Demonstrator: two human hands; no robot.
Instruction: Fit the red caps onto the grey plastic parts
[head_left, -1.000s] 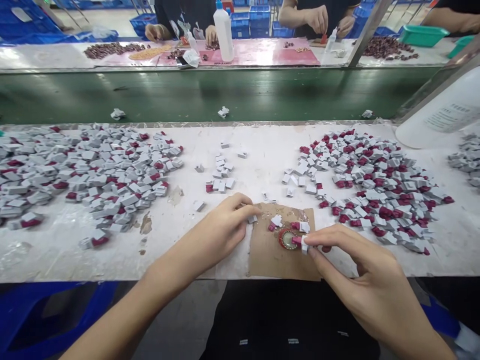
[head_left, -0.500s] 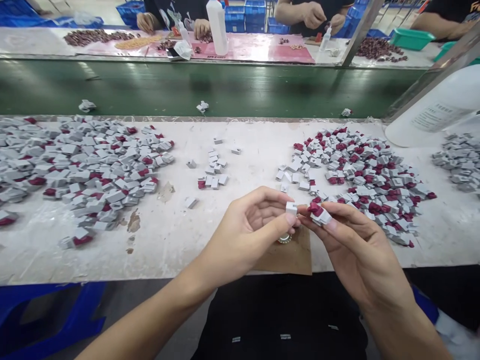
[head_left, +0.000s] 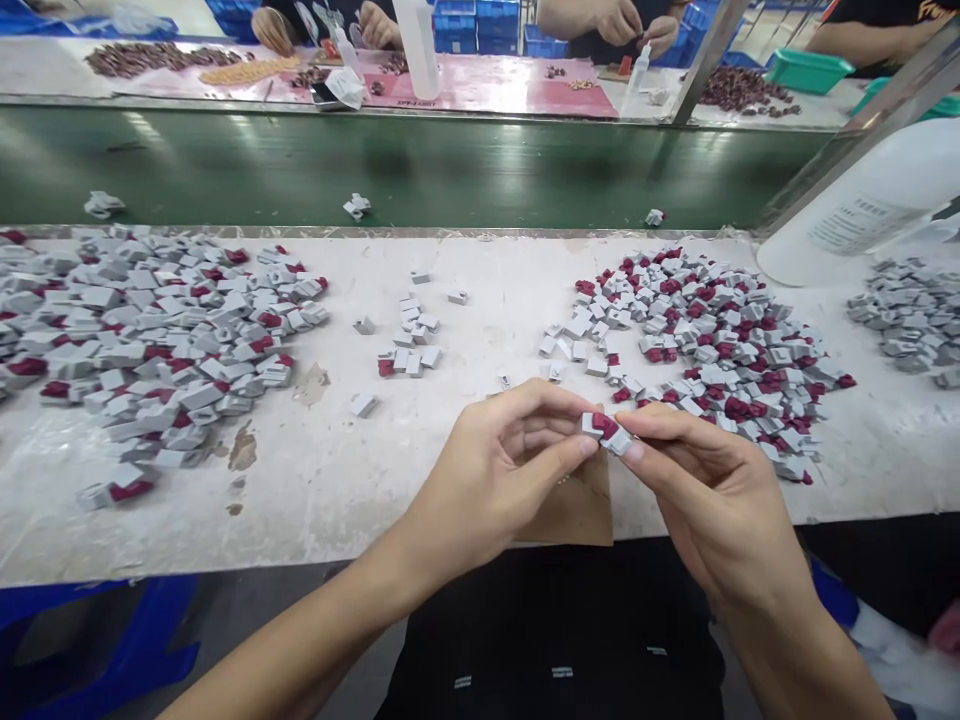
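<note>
Between thumb and fingers, my left hand (head_left: 499,465) pinches a small grey block (head_left: 591,424). My right hand (head_left: 709,490) grips a grey and dark red piece (head_left: 611,436), whose red part touches the grey block. Both hands meet above a brown board (head_left: 577,515) at the table's front edge. Just behind the fingers is a heap of grey and dark red pieces (head_left: 720,350). A few loose grey blocks (head_left: 412,335) lie left of it, and a larger heap (head_left: 172,340) covers the table's left side.
A white bottle (head_left: 862,215) leans at the right, near a grey heap (head_left: 911,310). Behind the table (head_left: 300,510) runs a green conveyor belt (head_left: 480,175) carrying several small pieces. Across it, people's hands work at another table. A blue stool (head_left: 112,640) is at lower left.
My hands have come together, so the red part that was apart from the grey block now touches it. The whole view has shifted slightly, and the pieces on the belt appear farther left.
</note>
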